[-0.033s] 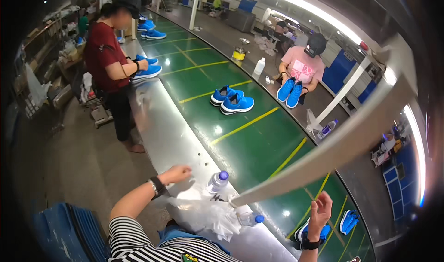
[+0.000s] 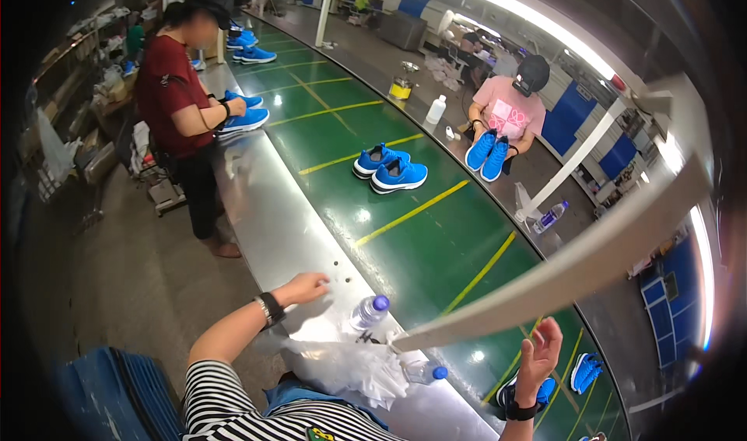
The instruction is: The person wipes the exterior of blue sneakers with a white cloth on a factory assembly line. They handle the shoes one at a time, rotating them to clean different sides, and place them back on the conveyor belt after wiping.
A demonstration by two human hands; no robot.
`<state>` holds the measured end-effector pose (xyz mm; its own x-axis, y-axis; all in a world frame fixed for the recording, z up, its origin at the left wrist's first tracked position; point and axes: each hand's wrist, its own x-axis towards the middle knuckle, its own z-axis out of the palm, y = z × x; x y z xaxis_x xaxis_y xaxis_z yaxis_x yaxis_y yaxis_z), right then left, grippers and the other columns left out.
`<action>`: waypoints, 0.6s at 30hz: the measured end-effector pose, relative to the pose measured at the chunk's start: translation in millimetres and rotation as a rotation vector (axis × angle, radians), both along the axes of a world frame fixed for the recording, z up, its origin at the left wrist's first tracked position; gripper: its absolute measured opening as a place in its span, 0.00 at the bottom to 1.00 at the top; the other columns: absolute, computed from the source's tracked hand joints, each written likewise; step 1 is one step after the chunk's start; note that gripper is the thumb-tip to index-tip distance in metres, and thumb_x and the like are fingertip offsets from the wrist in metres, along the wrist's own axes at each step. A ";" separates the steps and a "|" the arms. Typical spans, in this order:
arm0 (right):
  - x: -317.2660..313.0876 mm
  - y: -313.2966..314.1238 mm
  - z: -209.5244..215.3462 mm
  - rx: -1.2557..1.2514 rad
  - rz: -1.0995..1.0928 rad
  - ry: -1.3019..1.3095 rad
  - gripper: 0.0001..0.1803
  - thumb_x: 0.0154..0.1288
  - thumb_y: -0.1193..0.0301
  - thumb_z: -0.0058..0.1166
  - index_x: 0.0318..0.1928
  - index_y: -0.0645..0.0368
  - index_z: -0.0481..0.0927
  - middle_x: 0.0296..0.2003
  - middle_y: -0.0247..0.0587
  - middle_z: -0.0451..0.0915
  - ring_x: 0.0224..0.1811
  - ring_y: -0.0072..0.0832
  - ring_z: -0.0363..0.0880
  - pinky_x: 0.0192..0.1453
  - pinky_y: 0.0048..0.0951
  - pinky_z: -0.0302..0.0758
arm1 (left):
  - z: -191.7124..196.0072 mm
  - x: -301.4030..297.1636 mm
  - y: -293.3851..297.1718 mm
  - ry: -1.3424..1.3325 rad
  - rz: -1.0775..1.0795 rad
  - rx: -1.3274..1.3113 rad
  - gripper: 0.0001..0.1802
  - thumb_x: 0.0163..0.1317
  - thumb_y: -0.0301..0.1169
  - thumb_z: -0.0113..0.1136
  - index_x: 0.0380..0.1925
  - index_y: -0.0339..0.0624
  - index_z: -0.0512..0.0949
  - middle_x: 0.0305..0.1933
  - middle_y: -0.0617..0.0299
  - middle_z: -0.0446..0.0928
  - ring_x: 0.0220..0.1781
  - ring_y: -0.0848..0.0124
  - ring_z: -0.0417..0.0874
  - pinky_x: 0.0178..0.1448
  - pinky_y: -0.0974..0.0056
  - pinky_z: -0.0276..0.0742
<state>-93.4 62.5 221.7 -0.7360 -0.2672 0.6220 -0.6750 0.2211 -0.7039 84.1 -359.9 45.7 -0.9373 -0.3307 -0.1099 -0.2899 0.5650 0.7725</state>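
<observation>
We count | bottles (image 2: 366, 314): two near right edge of our counter (image 2: 272, 200), two past far edge of the belt (image 2: 436, 246) | tin (image 2: 401, 90): one there | shoes (image 2: 399, 176): two mid-belt, two held beyond, others partly hidden

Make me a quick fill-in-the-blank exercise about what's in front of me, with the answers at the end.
1. The right hand appears against the ____ conveyor belt.
2. The painted lines across that belt are ____.
3. Across the belt, the co-worker holding two blue shoes wears a ____ shirt.

Missing words: green; yellow; pink.
</observation>
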 end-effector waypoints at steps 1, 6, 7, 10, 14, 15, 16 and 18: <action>16.0 -39.1 13.6 -0.095 0.060 0.133 0.39 0.51 0.60 0.62 0.59 0.66 0.59 0.48 0.46 0.68 0.44 0.30 0.72 0.50 0.32 0.70 | 4.3 -17.8 -14.4 0.007 -0.064 -0.028 0.21 0.56 0.41 0.52 0.47 0.41 0.73 0.33 0.51 0.78 0.36 0.59 0.78 0.44 0.58 0.73; 53.5 -120.9 38.1 -0.211 0.094 -0.057 0.43 0.52 0.57 0.59 0.58 0.68 0.50 0.43 0.48 0.68 0.41 0.32 0.71 0.48 0.33 0.71 | 8.1 -119.4 -66.6 0.026 -0.216 -0.155 0.26 0.54 0.38 0.56 0.54 0.44 0.67 0.44 0.39 0.68 0.47 0.48 0.71 0.55 0.56 0.68; 58.6 -125.3 40.8 -0.263 0.034 -0.083 0.41 0.53 0.57 0.58 0.57 0.68 0.51 0.40 0.47 0.68 0.40 0.31 0.71 0.47 0.32 0.71 | 11.8 -142.5 -73.0 -0.002 -0.217 -0.146 0.28 0.54 0.38 0.57 0.55 0.44 0.67 0.46 0.37 0.66 0.48 0.47 0.70 0.56 0.56 0.67; 64.7 -136.4 36.5 -0.298 -0.095 -0.081 0.39 0.54 0.56 0.55 0.57 0.67 0.52 0.35 0.42 0.67 0.36 0.28 0.69 0.43 0.29 0.70 | 13.3 -204.1 -113.6 -0.071 -0.154 -0.285 0.29 0.50 0.38 0.61 0.54 0.52 0.66 0.57 0.37 0.55 0.57 0.41 0.62 0.57 0.47 0.66; 77.7 -151.0 47.2 -0.285 -0.338 -0.022 0.38 0.52 0.52 0.53 0.53 0.67 0.53 0.33 0.39 0.64 0.34 0.26 0.67 0.39 0.26 0.67 | 33.8 -290.5 -152.9 -0.111 -0.079 -0.503 0.31 0.47 0.38 0.63 0.54 0.57 0.66 0.56 0.39 0.55 0.59 0.43 0.58 0.57 0.43 0.64; 80.5 -158.5 52.9 -0.149 -0.403 0.014 0.33 0.55 0.50 0.46 0.48 0.67 0.57 0.31 0.39 0.66 0.31 0.26 0.68 0.37 0.27 0.69 | 32.5 -310.1 -167.0 -0.117 -0.039 -0.551 0.30 0.46 0.37 0.64 0.52 0.58 0.68 0.57 0.41 0.56 0.60 0.43 0.57 0.58 0.41 0.61; 84.8 -168.7 62.2 -0.009 -0.473 0.036 0.31 0.58 0.48 0.40 0.44 0.67 0.61 0.29 0.39 0.69 0.28 0.27 0.70 0.35 0.28 0.70 | 23.9 -328.1 -179.6 -0.131 -0.008 -0.599 0.29 0.45 0.36 0.64 0.51 0.58 0.69 0.57 0.42 0.56 0.62 0.44 0.55 0.58 0.38 0.59; 82.1 -168.6 66.9 0.055 -0.470 0.063 0.11 0.50 0.68 0.58 0.32 0.56 0.70 0.26 0.36 0.73 0.29 0.32 0.73 0.38 0.35 0.70 | 7.1 -355.8 -204.2 -0.080 0.074 -0.673 0.28 0.43 0.35 0.65 0.50 0.61 0.72 0.57 0.45 0.58 0.62 0.45 0.55 0.61 0.34 0.50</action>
